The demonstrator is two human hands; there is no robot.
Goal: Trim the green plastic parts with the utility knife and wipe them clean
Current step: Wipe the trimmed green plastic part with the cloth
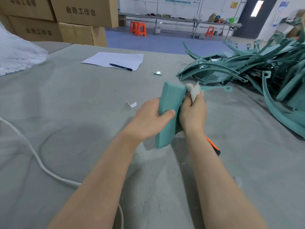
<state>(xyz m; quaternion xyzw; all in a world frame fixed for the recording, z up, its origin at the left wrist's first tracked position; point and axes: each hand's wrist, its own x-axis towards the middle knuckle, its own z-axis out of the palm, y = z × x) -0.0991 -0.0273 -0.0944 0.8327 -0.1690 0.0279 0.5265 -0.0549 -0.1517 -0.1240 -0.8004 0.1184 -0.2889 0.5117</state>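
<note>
My left hand (149,119) grips a green plastic part (170,103) held on edge above the table, thumb across its near face. My right hand (194,113) pinches a white cloth (194,92) against the part's right side near the top. A thin green arm of the part (217,88) sticks out to the right behind the cloth. The utility knife (213,146), orange and black, lies on the table just right of my right forearm, partly hidden by it.
A heap of green plastic parts (247,70) fills the table's right side. A paper sheet (115,60) with a black pen (120,66) lies at the back. A white cable (38,159) runs along the left; cardboard boxes (74,19) stand behind.
</note>
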